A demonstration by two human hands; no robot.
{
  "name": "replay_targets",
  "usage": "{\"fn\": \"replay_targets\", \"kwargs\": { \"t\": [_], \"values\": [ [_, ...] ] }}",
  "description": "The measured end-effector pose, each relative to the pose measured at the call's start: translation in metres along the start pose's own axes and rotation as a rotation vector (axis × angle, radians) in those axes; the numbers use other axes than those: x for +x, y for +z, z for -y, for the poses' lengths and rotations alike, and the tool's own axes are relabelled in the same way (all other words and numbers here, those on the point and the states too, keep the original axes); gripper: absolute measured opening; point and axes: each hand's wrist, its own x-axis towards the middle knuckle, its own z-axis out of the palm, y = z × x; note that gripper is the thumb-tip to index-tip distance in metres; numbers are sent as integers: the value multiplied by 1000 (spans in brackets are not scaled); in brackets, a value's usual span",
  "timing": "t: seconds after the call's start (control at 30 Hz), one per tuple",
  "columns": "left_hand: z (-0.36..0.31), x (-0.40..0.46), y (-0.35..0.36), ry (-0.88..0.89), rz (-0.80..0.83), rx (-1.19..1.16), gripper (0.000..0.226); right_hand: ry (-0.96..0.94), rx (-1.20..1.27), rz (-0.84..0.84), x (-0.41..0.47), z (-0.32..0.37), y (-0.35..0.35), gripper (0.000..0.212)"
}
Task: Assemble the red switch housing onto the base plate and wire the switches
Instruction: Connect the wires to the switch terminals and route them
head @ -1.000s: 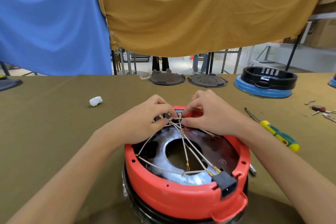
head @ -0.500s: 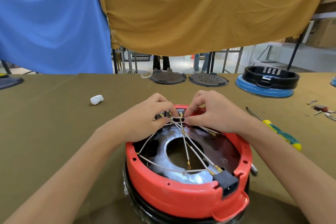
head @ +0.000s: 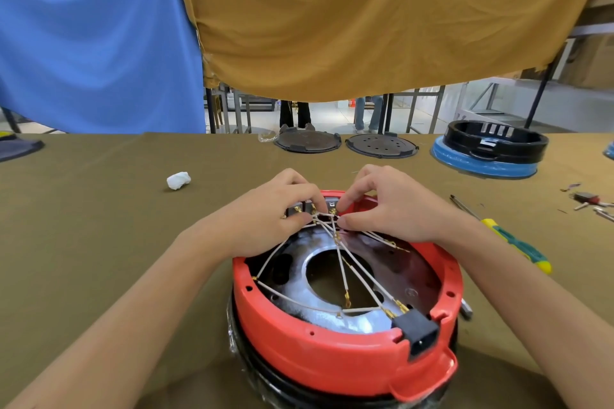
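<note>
While both hands' fingers (head: pixel 307 221) still pinch white wires (head: pixel 339 256), nothing visibly shifts.

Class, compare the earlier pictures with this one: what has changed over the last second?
Almost nothing. Both hands, left hand and right hand, stay pinching the white wires at the far rim of the red switch housing. The screwdriver lies where it was.
</note>
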Motion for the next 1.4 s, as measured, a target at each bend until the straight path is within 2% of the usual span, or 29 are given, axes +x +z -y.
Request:
{"fn": "replay_targets", "kwargs": {
  "t": [0.4,1.4],
  "values": [
    [0,0,0,1,9,-17,20,37,84,8,0,0,-3,11],
    [-1,0,-1,2,20,-16,17,33,33,10,0,2,-3,11]
  ]
}}
